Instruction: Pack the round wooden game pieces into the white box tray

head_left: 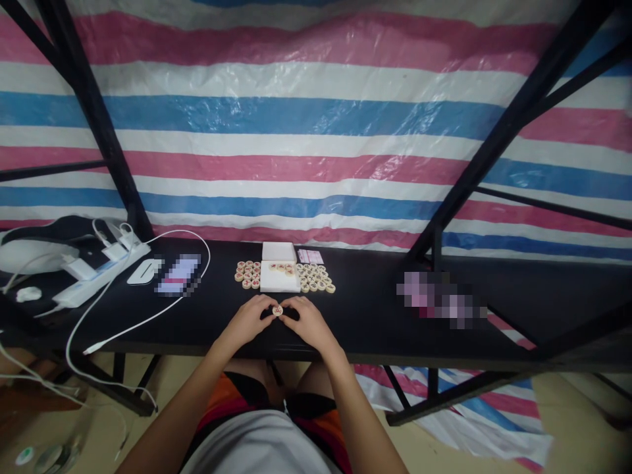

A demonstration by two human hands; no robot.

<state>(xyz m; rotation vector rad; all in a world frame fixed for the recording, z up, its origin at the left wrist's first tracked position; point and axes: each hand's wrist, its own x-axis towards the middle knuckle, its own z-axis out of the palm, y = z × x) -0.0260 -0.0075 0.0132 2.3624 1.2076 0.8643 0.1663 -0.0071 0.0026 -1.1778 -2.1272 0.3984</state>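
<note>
On my feed, the left hand (249, 321) and right hand (309, 322) sit side by side at the near edge of the black table (375, 316). Both sets of fingertips are pinched on one round game piece (277, 311) between them. I think it's resting on the tabletop, but it's too small to be sure. Just behind is a white box (280, 282), with a left cluster (247, 274) and a right cluster (315, 278) of pieces flanking it. Power strip (99, 280) is far left.
</note>
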